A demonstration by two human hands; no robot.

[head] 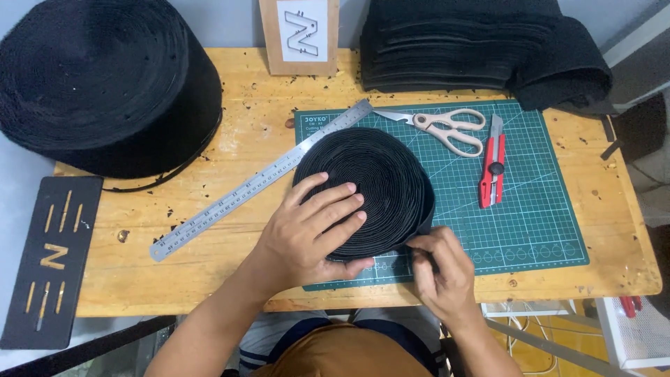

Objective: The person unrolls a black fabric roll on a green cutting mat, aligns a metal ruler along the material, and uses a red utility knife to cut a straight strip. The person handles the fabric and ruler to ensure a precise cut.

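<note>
On the green gridded cutting mat (530, 223), near its front-left part, lies one flat black coiled roll of fabric strap (380, 174), directly under the left hand (310, 230). That left hand is spread open, palm down, its fingers fanned across the lower left of the coil and pressing on it without gripping. At the coil's lower right edge, the right hand (440, 269) is curled nearly closed, its fingertips pinching the loose outer end of the strap where it leaves the roll.

Counted on the wooden tabletop (209, 258): one long steel ruler (258, 181) lying diagonally, its upper end on the mat just beside the coil; one pair of cream-handled scissors (447, 127); one red utility knife (493, 164), both on the mat and apart from the hands. Farther off sit one much larger black strap roll (105, 84) at the back left, one stack of folded black strap pieces (474, 49) at the back right, and one black cut-out stencil plate (45, 258) hanging off the left side.
</note>
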